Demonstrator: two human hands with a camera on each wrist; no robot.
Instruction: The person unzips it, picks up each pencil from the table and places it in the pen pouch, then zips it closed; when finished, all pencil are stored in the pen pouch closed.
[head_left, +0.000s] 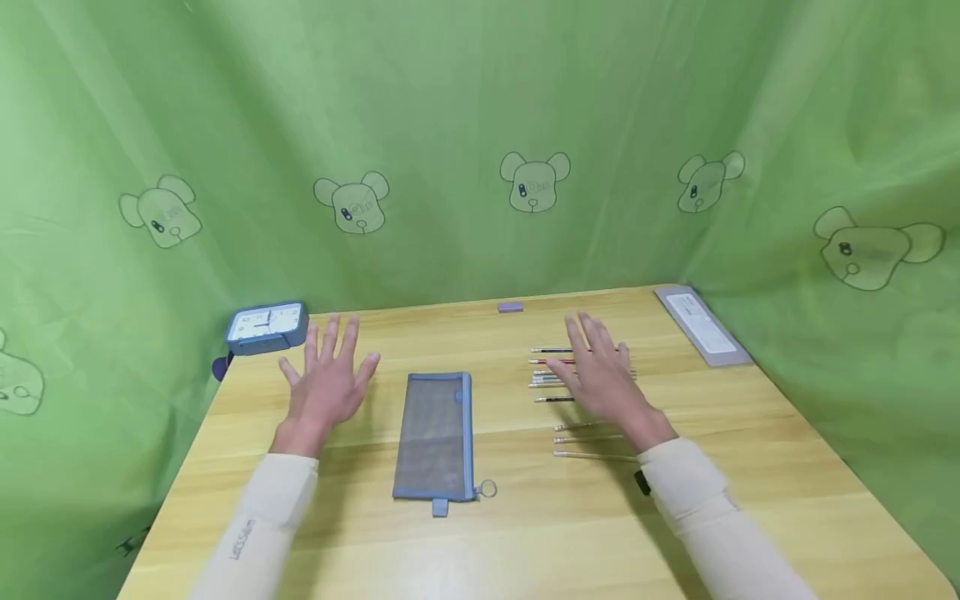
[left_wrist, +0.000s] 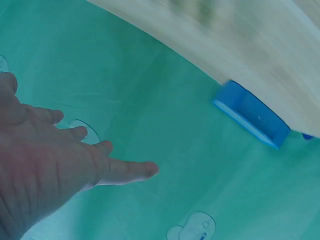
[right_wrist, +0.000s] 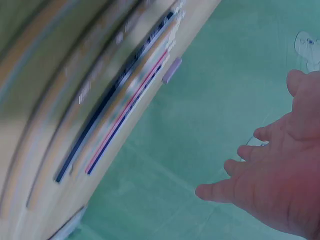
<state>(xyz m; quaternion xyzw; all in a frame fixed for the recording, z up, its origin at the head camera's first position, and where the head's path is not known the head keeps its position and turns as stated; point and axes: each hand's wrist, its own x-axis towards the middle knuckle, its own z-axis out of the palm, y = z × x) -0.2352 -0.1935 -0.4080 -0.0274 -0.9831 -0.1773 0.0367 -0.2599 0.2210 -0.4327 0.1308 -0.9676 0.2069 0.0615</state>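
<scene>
Fingers spread, my left hand (head_left: 326, 387) is held above the left part of the table, close to a blue clock (head_left: 267, 327). My right hand (head_left: 602, 383), also with straight spread fingers, hovers over several pencils (head_left: 555, 399) and hides part of them. Both hands hold nothing. Between them lies a mesh zip pouch (head_left: 432, 437) with blue edging and a ring on its zip pull. In the left wrist view the clock (left_wrist: 252, 114) shows at the table edge. The right wrist view shows the pencils (right_wrist: 112, 95) in a row, partly blurred.
A small purple block (head_left: 511, 307) lies at the table's back edge. At the back right is a flat grey case with a white label (head_left: 702, 323). Green curtain (head_left: 450, 100) with bear-head prints surrounds the wooden table (head_left: 480, 558).
</scene>
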